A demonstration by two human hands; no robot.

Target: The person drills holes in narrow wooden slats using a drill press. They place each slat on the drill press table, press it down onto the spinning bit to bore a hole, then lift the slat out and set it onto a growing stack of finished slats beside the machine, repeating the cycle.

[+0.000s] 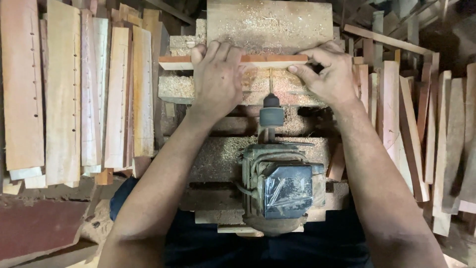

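Wood slat (267,61), pale with a reddish top face, lies crosswise just beyond the drill chuck (271,113), edge-on to it. Left hand (216,79) lies flat over the slat left of the chuck, fingers draped across its top. Right hand (328,72) pinches the slat's right end, thumb on the near edge, fingers curled over the top. Motor (278,186), part wrapped in plastic film, sits on the near side of the chuck, shaft pointing at the slat.

Risks, as I judge them:
- Both hands flank the chuck closely; if the slat slips or kicks sideways, a finger could meet the bit.
- Sawdust (218,154) is thick on the bench (267,22) around the chuck, so the slat may skate or sit unevenly and bore off line.
- Uneven hand pressure could twist the slat.

Containers: none visible. Drilled boards (64,94) lean in a stack far left of the chuck, more boards (421,129) far right.
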